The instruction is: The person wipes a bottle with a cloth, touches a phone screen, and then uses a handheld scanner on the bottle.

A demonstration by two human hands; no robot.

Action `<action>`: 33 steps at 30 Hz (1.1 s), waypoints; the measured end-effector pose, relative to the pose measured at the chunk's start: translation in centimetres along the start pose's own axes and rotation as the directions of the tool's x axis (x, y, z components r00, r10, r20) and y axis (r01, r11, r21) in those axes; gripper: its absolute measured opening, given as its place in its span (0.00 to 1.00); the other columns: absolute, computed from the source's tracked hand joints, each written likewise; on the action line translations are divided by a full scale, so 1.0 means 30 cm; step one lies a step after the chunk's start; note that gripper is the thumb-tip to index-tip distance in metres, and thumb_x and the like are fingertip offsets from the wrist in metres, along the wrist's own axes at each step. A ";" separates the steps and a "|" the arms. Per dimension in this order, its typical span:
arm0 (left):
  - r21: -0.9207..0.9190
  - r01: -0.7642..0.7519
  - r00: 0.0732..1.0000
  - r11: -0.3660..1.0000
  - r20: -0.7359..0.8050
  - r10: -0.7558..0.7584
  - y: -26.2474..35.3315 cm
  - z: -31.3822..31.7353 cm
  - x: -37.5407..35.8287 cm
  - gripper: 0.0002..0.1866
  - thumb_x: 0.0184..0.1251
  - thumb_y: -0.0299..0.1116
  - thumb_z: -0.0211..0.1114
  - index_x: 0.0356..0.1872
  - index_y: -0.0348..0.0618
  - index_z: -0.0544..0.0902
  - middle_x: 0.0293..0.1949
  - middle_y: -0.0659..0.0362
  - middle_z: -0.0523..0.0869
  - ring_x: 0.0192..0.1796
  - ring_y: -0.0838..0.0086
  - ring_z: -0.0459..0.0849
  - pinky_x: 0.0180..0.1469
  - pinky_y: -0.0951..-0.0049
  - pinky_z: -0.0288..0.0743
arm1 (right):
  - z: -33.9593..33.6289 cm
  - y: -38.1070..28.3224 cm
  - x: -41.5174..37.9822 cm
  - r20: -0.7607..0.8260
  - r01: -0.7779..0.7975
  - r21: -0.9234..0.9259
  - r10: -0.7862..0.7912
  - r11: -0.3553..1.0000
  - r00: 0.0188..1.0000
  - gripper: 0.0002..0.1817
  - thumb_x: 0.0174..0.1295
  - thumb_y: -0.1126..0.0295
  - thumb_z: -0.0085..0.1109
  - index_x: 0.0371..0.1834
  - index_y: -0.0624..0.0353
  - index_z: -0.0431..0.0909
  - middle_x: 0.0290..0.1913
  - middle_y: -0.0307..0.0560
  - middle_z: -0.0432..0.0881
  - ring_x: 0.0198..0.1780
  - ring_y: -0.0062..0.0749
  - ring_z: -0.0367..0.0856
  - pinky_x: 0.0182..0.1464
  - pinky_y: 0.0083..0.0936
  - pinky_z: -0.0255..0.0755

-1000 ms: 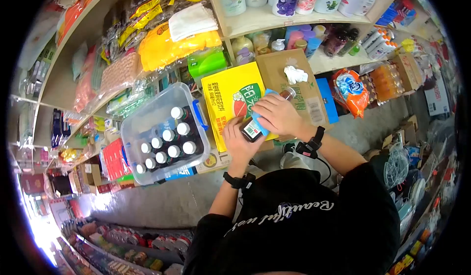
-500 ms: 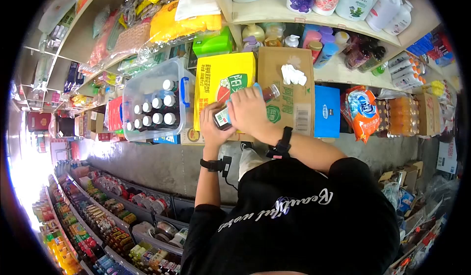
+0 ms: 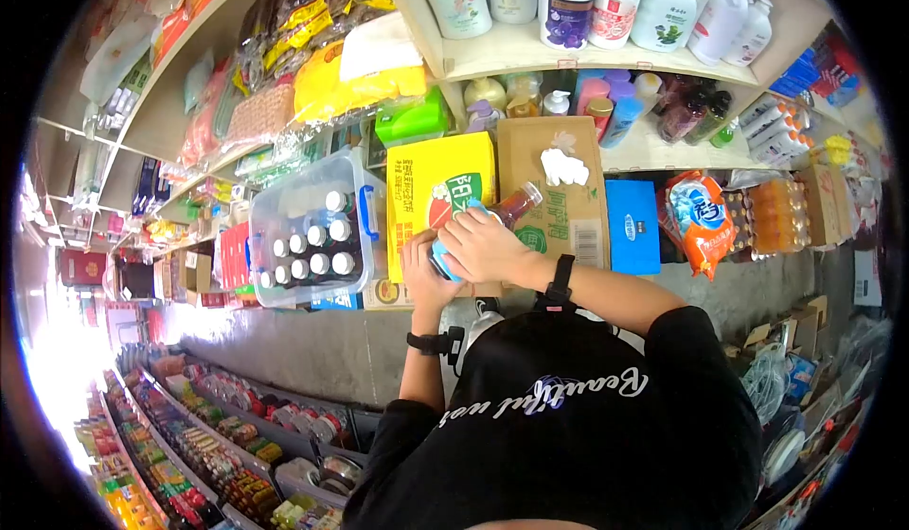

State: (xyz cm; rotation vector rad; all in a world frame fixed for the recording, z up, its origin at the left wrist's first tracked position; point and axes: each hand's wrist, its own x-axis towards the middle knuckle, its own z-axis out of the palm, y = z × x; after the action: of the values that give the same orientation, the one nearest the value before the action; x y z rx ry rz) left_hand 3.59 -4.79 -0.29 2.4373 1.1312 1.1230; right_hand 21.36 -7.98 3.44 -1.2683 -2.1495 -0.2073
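A dark glass bottle (image 3: 517, 204) lies aslant over the yellow carton (image 3: 440, 175) and brown cardboard box (image 3: 572, 210), its clear neck pointing up and right. My left hand (image 3: 428, 270) is wrapped round its lower end. Over the middle of the bottle, my right hand (image 3: 481, 243) presses a blue cloth (image 3: 453, 260) against it. The fingers and cloth hide most of the bottle's body and label. Left of my hands stands a clear plastic bin (image 3: 371, 270) holding several white-capped bottles (image 3: 317, 237).
A crumpled white tissue or glove (image 3: 563, 167) lies on the brown box. To the right are a blue box (image 3: 633, 227) and an orange detergent bag (image 3: 699, 222). Shelves with pump bottles (image 3: 568, 5) rise ahead. Drink racks (image 3: 227, 426) stand at lower left.
The view has shifted, so the scene sits lower. Both hands stay on the bottle; my right hand with the cloth has moved over the label, which showed before.
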 end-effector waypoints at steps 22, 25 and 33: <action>-0.069 -0.053 0.999 0.996 -0.003 0.053 -0.052 -0.011 0.001 0.26 0.52 0.42 0.78 0.50 0.39 0.83 0.51 0.51 0.86 0.55 0.52 0.83 0.61 0.55 0.74 | 0.087 -0.153 0.090 0.008 -0.276 -0.159 0.281 0.948 0.960 0.14 0.65 0.61 0.60 0.33 0.62 0.81 0.33 0.50 0.80 0.44 0.48 0.79 0.56 0.45 0.70; -0.106 -0.039 0.999 0.994 0.005 0.040 -0.064 -0.011 -0.009 0.25 0.54 0.42 0.76 0.50 0.39 0.83 0.51 0.51 0.86 0.56 0.52 0.83 0.62 0.54 0.74 | 0.082 -0.137 0.076 0.012 -0.248 -0.081 0.250 0.965 0.968 0.14 0.64 0.61 0.61 0.38 0.62 0.82 0.36 0.51 0.81 0.44 0.48 0.79 0.56 0.43 0.71; -0.130 -0.029 0.999 0.991 0.010 0.031 -0.015 -0.038 0.006 0.33 0.42 0.47 0.87 0.48 0.42 0.83 0.51 0.54 0.86 0.58 0.55 0.84 0.64 0.54 0.74 | -0.036 0.026 0.017 0.046 -0.068 -0.020 0.069 0.998 0.997 0.12 0.65 0.62 0.61 0.40 0.61 0.78 0.36 0.51 0.81 0.42 0.47 0.81 0.53 0.40 0.72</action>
State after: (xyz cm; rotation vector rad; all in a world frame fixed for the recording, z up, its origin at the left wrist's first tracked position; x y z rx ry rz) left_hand 2.59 -4.48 0.37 2.3661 0.9886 1.1513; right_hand 22.30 -7.66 4.47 -1.3673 -2.1440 -0.1711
